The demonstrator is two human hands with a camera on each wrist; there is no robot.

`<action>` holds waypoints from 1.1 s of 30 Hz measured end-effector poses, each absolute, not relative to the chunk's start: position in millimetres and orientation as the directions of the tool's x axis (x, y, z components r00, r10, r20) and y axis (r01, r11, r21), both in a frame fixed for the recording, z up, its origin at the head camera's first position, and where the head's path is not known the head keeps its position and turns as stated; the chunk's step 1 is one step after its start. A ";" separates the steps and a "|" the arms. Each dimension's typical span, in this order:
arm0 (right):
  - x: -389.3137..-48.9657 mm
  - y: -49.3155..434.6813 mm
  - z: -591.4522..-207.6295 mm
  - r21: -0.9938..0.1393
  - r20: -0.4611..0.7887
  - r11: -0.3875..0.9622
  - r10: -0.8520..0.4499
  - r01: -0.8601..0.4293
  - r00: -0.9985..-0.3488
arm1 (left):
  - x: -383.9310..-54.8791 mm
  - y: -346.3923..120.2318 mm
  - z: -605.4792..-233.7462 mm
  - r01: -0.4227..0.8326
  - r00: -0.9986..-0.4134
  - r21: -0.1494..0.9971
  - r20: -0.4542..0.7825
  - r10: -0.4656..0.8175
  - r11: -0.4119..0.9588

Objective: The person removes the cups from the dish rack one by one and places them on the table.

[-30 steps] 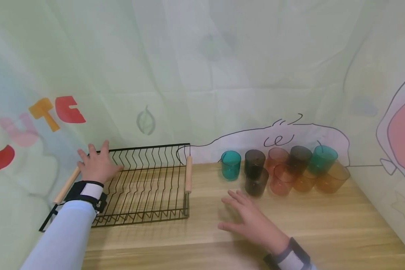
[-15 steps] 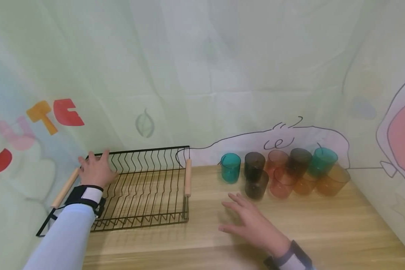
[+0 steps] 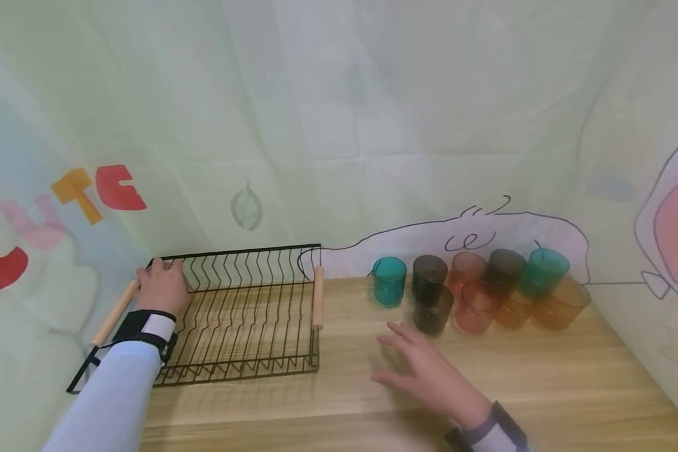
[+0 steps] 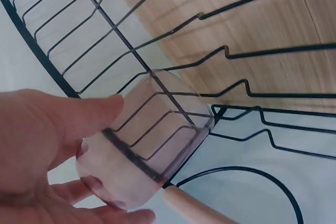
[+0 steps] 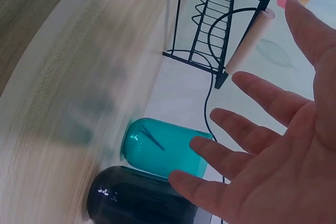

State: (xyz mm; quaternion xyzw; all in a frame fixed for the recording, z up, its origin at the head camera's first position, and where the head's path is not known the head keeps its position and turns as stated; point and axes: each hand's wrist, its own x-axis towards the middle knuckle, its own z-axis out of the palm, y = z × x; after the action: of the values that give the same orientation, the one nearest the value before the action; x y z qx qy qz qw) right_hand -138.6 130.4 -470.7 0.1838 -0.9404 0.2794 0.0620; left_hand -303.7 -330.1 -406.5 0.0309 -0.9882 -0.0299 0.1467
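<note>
My left hand [image 3: 162, 290] reaches into the far left corner of a black wire rack [image 3: 234, 376] with pale wooden handles [image 3: 318, 298]. Seen from the left wrist, that hand grips a see-through pinkish cup [image 4: 115, 174] inside the corner wires, thumb on one side and fingers on the other; in the head view the hand hides this cup. My right hand [image 3: 429, 378] hovers over the table with spread fingers and holds nothing. Nearest to it stand a teal cup [image 3: 389, 285] and a dark grey cup [image 3: 432, 314].
More see-through cups stand upright in a cluster at the right: a red cup [image 3: 477, 311], an amber cup [image 3: 562, 307] and a second teal cup [image 3: 547, 269] among them. A printed cloth [image 3: 339, 125] hangs behind the wooden table [image 3: 361, 414].
My left hand has lowered into the rack corner, and its spread fingers have drawn together around the cup. My right hand has stayed about where it was.
</note>
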 end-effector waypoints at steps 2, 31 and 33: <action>-136.9 131.3 -467.3 -0.505 0.238 0.775 -0.299 -0.381 -0.924 | -299.5 -330.7 -403.0 -0.026 -0.950 0.020 0.311 -0.031 0.999; -109.3 156.1 -399.1 -0.640 0.494 0.637 -0.088 -0.430 -0.865 | -222.6 -306.8 -327.0 0.074 -0.898 0.275 0.436 -0.055 0.959; -109.7 155.6 -396.8 -0.650 0.496 0.631 -0.070 -0.424 -0.865 | -217.7 -303.3 -324.5 0.085 -0.894 0.312 0.443 -0.065 0.946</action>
State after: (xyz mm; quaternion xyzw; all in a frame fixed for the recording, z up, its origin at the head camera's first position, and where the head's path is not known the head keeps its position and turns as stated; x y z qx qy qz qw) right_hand -109.7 155.6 -396.8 0.1408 -0.8765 0.4056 0.2179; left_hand -217.7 -303.3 -324.5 -0.0052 -0.9593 -0.1638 0.2300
